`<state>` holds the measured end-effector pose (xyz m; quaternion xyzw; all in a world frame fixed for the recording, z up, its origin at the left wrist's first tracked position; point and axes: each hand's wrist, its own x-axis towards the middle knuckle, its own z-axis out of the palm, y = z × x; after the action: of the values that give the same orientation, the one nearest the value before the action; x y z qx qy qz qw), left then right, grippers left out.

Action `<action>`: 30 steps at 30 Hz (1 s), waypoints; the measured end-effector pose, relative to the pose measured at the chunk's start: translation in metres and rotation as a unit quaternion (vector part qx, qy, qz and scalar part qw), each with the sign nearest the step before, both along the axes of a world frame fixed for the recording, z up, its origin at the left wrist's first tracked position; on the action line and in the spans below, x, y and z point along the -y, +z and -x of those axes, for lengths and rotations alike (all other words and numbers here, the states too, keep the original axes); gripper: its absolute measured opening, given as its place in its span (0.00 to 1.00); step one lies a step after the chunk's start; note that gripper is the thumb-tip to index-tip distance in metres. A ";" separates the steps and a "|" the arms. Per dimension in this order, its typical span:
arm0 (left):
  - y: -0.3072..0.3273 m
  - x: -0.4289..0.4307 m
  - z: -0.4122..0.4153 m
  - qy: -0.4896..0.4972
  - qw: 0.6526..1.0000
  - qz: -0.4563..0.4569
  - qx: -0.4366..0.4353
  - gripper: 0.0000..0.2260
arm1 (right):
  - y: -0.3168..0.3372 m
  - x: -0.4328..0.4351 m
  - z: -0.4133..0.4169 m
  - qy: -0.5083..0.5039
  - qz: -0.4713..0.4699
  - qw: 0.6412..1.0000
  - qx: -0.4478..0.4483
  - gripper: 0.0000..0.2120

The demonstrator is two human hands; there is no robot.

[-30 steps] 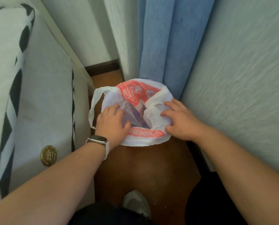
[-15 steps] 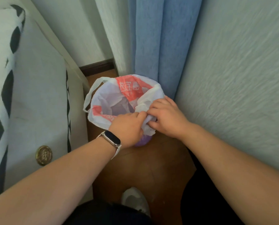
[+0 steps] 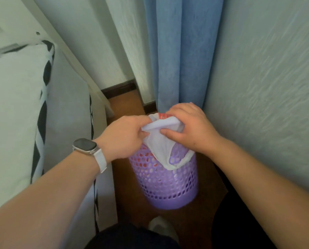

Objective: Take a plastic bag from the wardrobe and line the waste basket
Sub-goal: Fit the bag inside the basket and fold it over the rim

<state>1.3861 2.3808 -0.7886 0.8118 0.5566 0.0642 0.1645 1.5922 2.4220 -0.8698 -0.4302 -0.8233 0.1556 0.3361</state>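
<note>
Plastic bag (image 3: 157, 146): probably thin, soft, slippery; hangs bunched into the waste basket (image 3: 168, 186) on the floor (image 3: 130, 200). Grip: your left hand (image 3: 125, 135) and right hand (image 3: 189, 128) both pinch its gathered mouth. Best held by the hem.

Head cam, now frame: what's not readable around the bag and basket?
Head view only:
- Basket inside and most of its rim: covered by the left hand, right hand and bunched bag.
- Bag print: only a red scrap shows between the hands; unreadable.
- Left fingertips: tucked into the bag folds.
- Shoe: blurred, cut by dark clothing.
- Watch screen: dark, nothing legible.
</note>
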 end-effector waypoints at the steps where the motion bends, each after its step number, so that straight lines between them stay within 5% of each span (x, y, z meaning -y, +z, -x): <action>1: 0.005 0.002 0.003 0.000 1.000 0.008 0.018 0.07 | 0.004 0.000 0.001 0.007 0.003 1.000 -0.014 0.23; 8: 0.018 0.000 0.005 0.016 0.995 -0.052 0.086 0.05 | 0.021 0.006 0.008 -0.030 -0.004 0.990 -0.134 0.15; 15: 0.024 0.003 0.000 0.054 0.982 -0.162 0.083 0.07 | 0.036 0.013 0.021 -0.106 -0.021 0.985 -0.132 0.19; 24: 0.039 0.009 0.000 0.073 0.971 -0.187 0.126 0.11 | 0.055 0.011 0.010 -0.042 -0.087 0.987 -0.128 0.16; 30: 0.036 0.009 -0.009 0.071 0.970 -0.191 0.132 0.10 | 0.066 0.020 0.020 -0.074 -0.077 0.987 -0.120 0.22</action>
<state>1.3950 2.3716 -0.7521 0.7706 0.5640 0.2876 0.0732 1.5720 2.4025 -0.8034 -0.4409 -0.7523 0.1171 0.4753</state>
